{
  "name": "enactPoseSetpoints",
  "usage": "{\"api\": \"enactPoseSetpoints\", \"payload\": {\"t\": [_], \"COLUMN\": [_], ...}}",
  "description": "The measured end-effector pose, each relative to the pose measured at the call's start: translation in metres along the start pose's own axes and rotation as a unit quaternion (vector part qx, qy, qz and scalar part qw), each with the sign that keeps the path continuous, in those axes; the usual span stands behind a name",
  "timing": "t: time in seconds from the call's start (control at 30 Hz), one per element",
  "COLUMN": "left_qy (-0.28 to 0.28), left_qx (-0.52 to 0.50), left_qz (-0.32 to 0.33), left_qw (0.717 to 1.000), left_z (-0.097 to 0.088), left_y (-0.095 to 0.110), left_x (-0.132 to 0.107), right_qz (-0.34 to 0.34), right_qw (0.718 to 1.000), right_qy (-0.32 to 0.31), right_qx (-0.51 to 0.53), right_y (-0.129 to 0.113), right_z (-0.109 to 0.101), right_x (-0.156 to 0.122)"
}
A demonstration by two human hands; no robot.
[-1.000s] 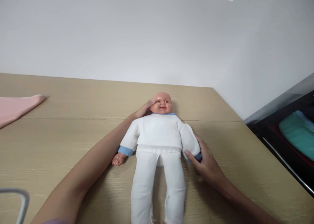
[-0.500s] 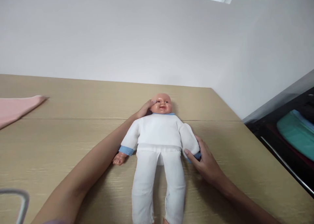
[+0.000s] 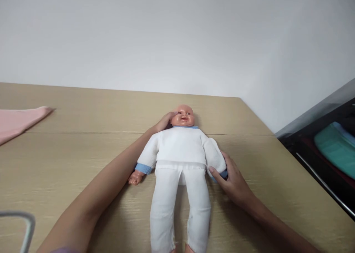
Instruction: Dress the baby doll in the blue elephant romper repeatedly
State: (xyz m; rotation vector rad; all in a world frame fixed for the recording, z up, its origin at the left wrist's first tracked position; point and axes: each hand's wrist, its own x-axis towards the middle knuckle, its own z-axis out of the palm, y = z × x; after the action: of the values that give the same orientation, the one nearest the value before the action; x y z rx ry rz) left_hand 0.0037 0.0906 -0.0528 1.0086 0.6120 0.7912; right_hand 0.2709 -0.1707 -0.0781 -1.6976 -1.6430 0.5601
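Observation:
A baby doll (image 3: 181,145) lies on its back on the wooden table, dressed in a white long-sleeved top with blue collar and cuffs and white trousers. My left hand (image 3: 165,122) cups the side of its head, the thumb near its eye and the other fingers hidden behind. Around the sleeve end on the right side of the picture, my right hand (image 3: 231,177) is closed, thumb on top at the blue cuff. That cuff hides the doll's hand, while the other doll hand shows beside my left forearm.
Pink cloth (image 3: 22,121) lies at the table's left. A bent grey metal bar (image 3: 29,223) is at the lower left. White wall (image 3: 138,38) rises behind the table (image 3: 97,108). Beyond its right edge, green fabric (image 3: 335,145) sits by a black object with a shiny rail.
The view has shifted very slightly. Both hands keep their places on the doll, which lies as before.

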Motion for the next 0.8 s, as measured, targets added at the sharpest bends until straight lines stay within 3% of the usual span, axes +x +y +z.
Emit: {"api": "enactPoseSetpoints", "payload": {"t": [0.2, 0.37, 0.43, 0.57, 0.7, 0.8], "left_qy": [-0.011, -0.035, -0.010, 0.102, 0.135, 0.162], "left_qx": [-0.002, -0.011, -0.009, 0.016, 0.040, 0.089], "left_qz": [-0.015, 0.006, 0.028, 0.095, 0.123, 0.155], "left_qw": [1.000, 0.999, 1.000, 0.990, 0.982, 0.970], "left_z": [-0.005, -0.009, -0.018, -0.040, -0.053, -0.051], "left_y": [-0.001, -0.004, -0.008, -0.015, -0.015, -0.013], "left_x": [-0.001, 0.001, 0.005, 0.003, -0.031, -0.068], "right_qz": [0.018, -0.010, -0.010, -0.017, -0.105, -0.198], "right_qw": [1.000, 0.999, 0.998, 0.997, 0.985, 0.974], "right_qy": [0.002, 0.015, 0.020, 0.065, 0.137, 0.082], "right_qx": [0.012, 0.041, 0.051, 0.025, -0.016, 0.071], "right_y": [-0.001, 0.002, 0.005, 0.008, -0.024, -0.069], "right_z": [0.000, 0.002, 0.004, 0.003, -0.008, -0.015], "right_x": [0.001, 0.002, 0.003, 0.006, -0.010, -0.051]}}
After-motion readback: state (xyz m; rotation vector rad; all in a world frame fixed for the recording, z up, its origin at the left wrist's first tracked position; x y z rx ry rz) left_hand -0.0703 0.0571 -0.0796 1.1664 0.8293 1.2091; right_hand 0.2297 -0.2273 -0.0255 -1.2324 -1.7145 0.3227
